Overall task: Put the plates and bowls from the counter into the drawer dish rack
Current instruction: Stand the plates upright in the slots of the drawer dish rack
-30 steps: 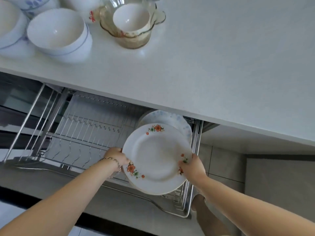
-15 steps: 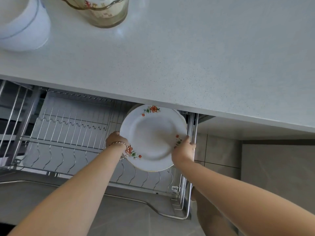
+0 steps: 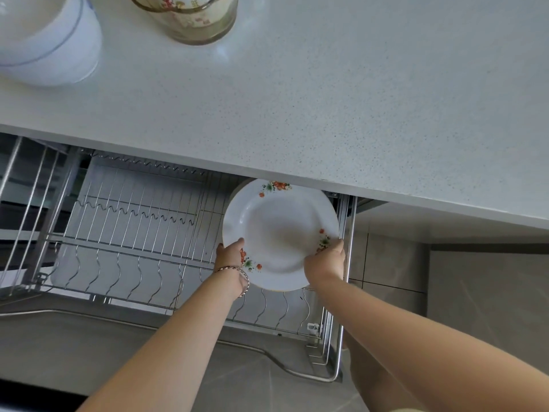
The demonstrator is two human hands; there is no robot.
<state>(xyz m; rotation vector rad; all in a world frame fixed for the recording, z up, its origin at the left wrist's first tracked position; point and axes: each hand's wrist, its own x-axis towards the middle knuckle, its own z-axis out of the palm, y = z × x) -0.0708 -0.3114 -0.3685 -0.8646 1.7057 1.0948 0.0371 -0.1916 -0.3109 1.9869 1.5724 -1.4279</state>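
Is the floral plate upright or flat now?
Upright, on edge: the plate faces the camera over the right end of the rack, left hand and right hand gripping its lower rim. Seated in a slot: cannot tell.

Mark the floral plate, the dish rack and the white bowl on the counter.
floral plate (image 3: 279, 233), head view, its plain white centre.
dish rack (image 3: 133, 250), head view, a wire rail left of the plate.
white bowl (image 3: 69, 55), head view, its outer wall.

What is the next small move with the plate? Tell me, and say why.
Probably ease the plate down until its rim sits between the rack wires, then let go. The left hand and right hand grip its lower edge, and it stands tilted over the rack's right end, seemingly not yet seated.
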